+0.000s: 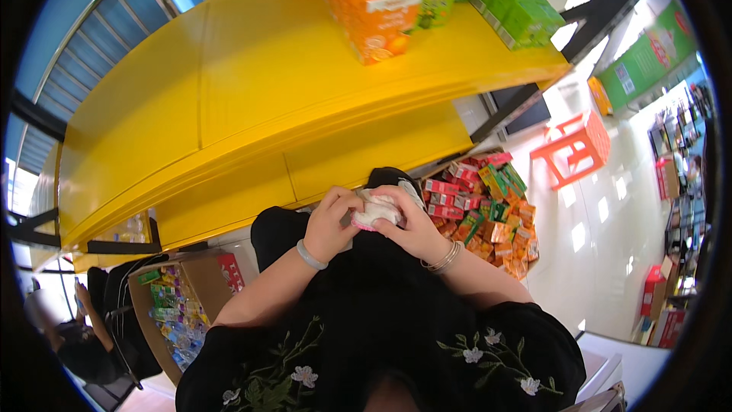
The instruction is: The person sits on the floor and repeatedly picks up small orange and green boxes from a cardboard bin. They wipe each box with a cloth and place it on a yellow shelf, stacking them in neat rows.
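Note:
A crumpled white cloth with a pink edge is pinched between my two hands, over my lap. My left hand grips its left side, with the fingers curled and the thumb at the lower edge. On the opposite side, my right hand presses it between thumb and fingers. Beyond the hands, the yellow shelf unit spans the view. Rows of orange drink cartons and green drink cartons stand on its upper board.
At my right, a large box holds loose juice cartons. A cardboard box of plastic bottles stands at my left, near a seated person. An orange-red plastic stool is on the tiled floor. Black posts support the shelf.

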